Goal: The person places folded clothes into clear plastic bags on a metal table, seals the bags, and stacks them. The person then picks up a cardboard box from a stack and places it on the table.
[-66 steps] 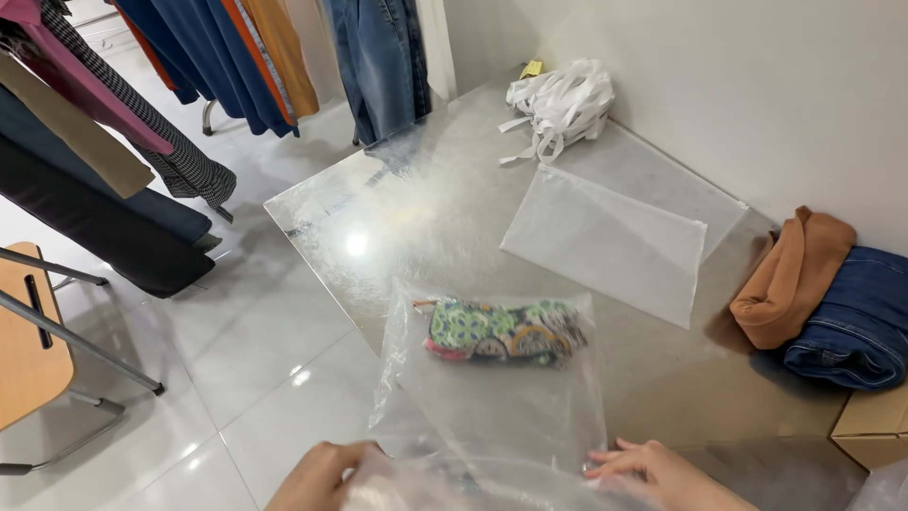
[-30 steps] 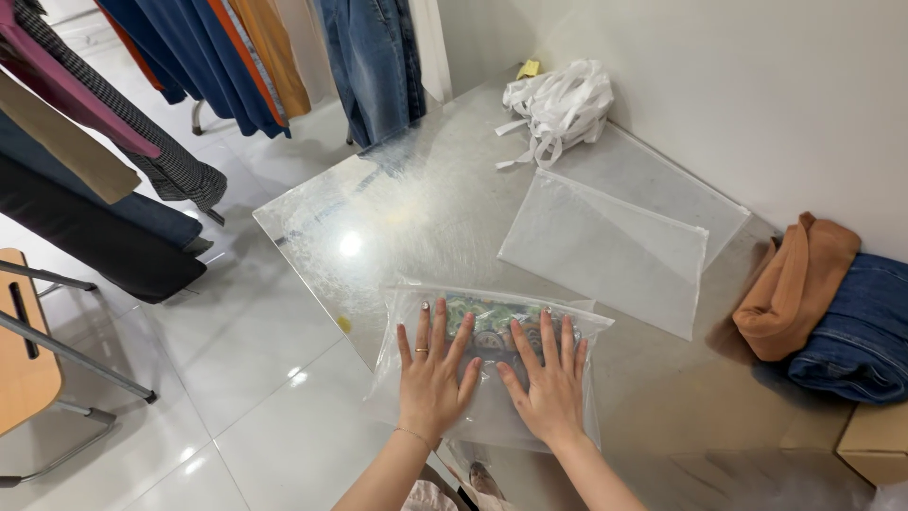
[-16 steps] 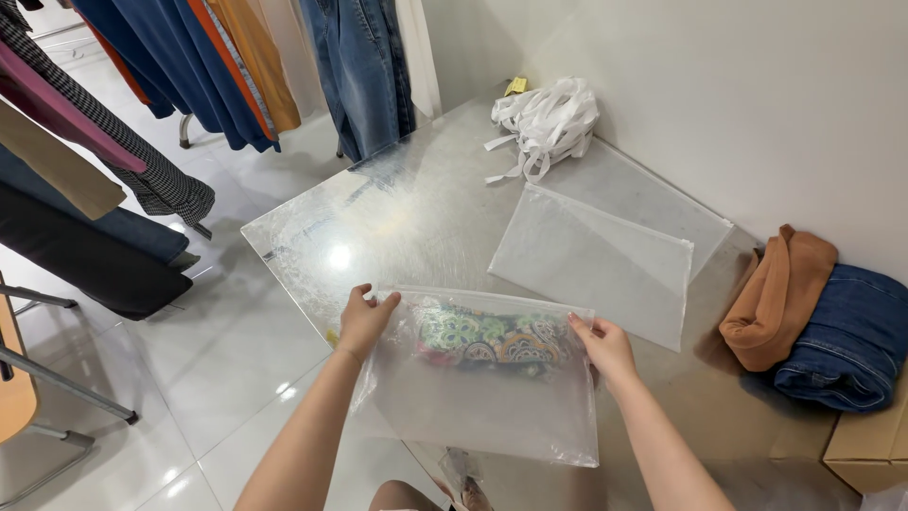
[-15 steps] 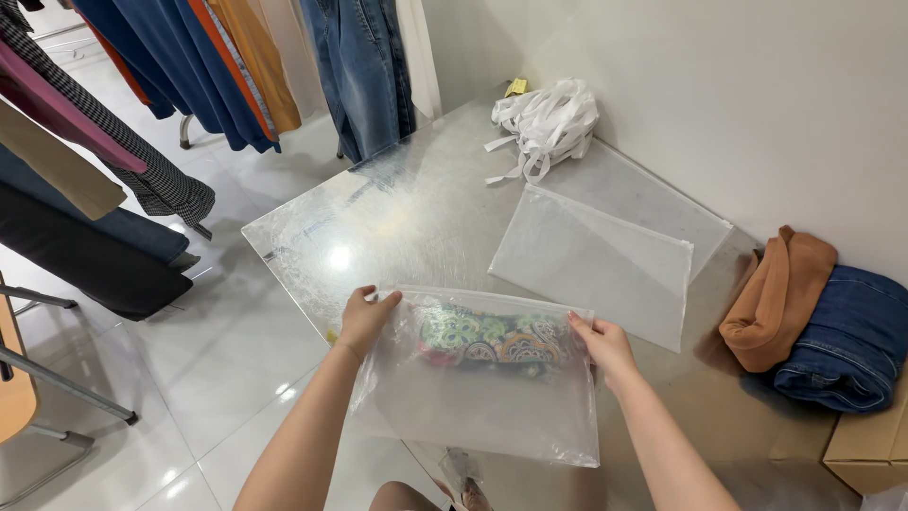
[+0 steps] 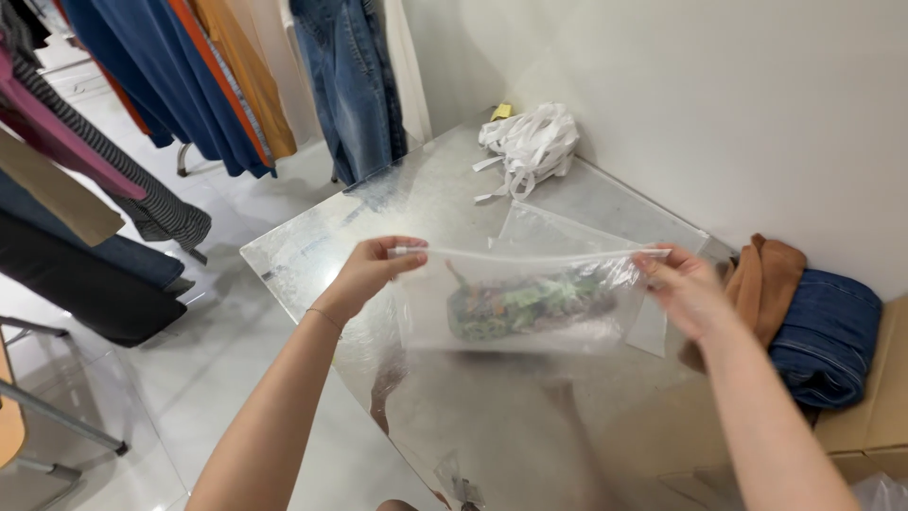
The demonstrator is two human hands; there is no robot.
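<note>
I hold a clear plastic zip bag (image 5: 567, 326) up off the shiny metal table (image 5: 312, 251). Inside it lies a folded green patterned cloth (image 5: 530, 305). My left hand (image 5: 364, 274) pinches the bag's top left corner. My right hand (image 5: 683, 289) pinches the top right corner. The bag hangs between both hands, its zip edge stretched level.
Empty clear bags (image 5: 605, 203) lie flat on the table by the wall. A bundle of white straps (image 5: 530, 142) sits at the far corner. Folded brown cloth (image 5: 766, 279) and blue denim (image 5: 832, 331) rest on a cardboard box (image 5: 865, 426) at right. Garments (image 5: 189, 85) hang on racks at left.
The bag was pressed flat under both palms, then gripped at its top corners; now it is lifted off the table and hangs upright between my hands.
</note>
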